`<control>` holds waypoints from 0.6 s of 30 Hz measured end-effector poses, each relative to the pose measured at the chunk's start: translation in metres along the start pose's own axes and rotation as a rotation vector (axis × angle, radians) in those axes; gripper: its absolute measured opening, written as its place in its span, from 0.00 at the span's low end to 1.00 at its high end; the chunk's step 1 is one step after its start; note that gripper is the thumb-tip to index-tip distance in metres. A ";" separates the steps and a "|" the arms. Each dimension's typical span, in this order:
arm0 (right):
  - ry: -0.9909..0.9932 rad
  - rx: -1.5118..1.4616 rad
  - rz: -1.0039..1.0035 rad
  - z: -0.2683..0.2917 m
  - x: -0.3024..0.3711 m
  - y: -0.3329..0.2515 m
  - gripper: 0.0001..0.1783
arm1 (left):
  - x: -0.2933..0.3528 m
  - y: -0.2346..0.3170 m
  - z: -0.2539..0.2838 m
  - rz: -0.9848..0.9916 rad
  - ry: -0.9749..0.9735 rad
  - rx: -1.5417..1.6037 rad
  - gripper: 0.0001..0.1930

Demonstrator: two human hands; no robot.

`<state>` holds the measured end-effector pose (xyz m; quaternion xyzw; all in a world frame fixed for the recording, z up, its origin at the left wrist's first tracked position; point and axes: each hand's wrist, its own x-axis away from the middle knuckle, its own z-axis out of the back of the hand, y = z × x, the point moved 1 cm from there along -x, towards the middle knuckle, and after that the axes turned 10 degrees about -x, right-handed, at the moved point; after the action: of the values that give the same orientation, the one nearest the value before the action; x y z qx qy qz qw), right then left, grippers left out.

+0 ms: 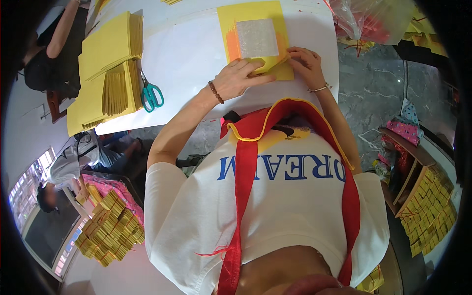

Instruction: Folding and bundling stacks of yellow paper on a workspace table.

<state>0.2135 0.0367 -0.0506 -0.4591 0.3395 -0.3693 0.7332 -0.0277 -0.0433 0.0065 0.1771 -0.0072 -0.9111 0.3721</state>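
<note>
On the white table lies a yellow paper sheet (250, 11) with a silvery square (257, 38) at its middle and orange patches beside the square. The sheet's near edge is turned up into a curled fold. My left hand (239, 78), with a brown bead bracelet on the wrist, grips the left part of this fold between fingers and thumb. At the fold's right end my right hand (308, 67) pinches the paper; its fingertips are partly hidden. Scissors (151, 94) with teal handles rest left of my hands.
Stacks of yellow paper (110, 46) stand along the table's left side, next to the scissors. Beyond the right edge hangs a clear plastic bag (366, 19). Bundled yellow paper is piled at lower left (109, 226) and right (427, 211). Other people (73, 160) are at the left.
</note>
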 end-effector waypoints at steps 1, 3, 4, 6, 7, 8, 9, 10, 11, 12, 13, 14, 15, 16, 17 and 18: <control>0.004 -0.005 -0.012 -0.001 0.000 0.000 0.10 | 0.000 0.000 0.001 -0.001 0.000 -0.001 0.19; 0.017 0.035 0.021 -0.001 -0.001 -0.003 0.09 | -0.001 0.000 0.001 0.022 -0.010 0.020 0.18; 0.029 0.074 0.054 -0.002 -0.002 -0.005 0.08 | -0.001 0.001 0.001 0.022 -0.009 0.020 0.18; 0.035 0.099 0.067 -0.002 -0.002 -0.006 0.08 | -0.002 0.003 0.002 0.054 -0.053 0.018 0.18; 0.040 0.125 0.079 -0.002 -0.002 -0.007 0.08 | -0.002 0.002 0.002 0.054 -0.053 0.018 0.18; 0.039 0.125 0.078 -0.001 -0.002 -0.007 0.08 | -0.001 0.001 0.000 0.048 -0.056 0.004 0.19; 0.037 0.122 0.075 -0.001 -0.002 -0.007 0.08 | -0.001 0.000 -0.002 0.042 -0.059 -0.009 0.21; 0.034 0.119 0.071 -0.001 -0.002 -0.007 0.08 | 0.000 -0.001 -0.004 0.042 -0.059 -0.008 0.21; 0.033 0.118 0.071 -0.001 -0.002 -0.007 0.08 | 0.000 -0.004 -0.005 0.053 -0.063 0.025 0.21; 0.038 0.096 0.058 -0.002 -0.002 -0.007 0.08 | 0.000 -0.006 -0.005 0.064 -0.068 0.058 0.22; 0.043 0.074 0.045 -0.002 -0.003 -0.007 0.08 | 0.000 -0.008 -0.006 0.064 -0.068 0.058 0.22; 0.043 0.074 0.045 -0.002 -0.002 -0.005 0.08 | -0.001 -0.010 -0.006 0.053 -0.055 0.096 0.22; 0.028 0.038 -0.008 -0.002 -0.002 -0.002 0.09 | -0.001 -0.012 -0.006 0.041 -0.042 0.134 0.21; 0.012 0.002 -0.060 -0.002 -0.001 0.001 0.10 | -0.001 -0.013 -0.006 0.041 -0.042 0.134 0.21; 0.014 0.003 -0.061 -0.002 -0.001 0.003 0.10 | -0.003 -0.015 -0.005 0.038 -0.040 0.162 0.20; 0.017 -0.026 -0.061 -0.002 -0.001 0.006 0.10 | -0.003 -0.016 -0.004 0.036 -0.038 0.189 0.18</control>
<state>0.2128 0.0383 -0.0567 -0.4756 0.3363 -0.3908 0.7127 -0.0350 -0.0289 0.0015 0.1940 -0.1035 -0.9028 0.3696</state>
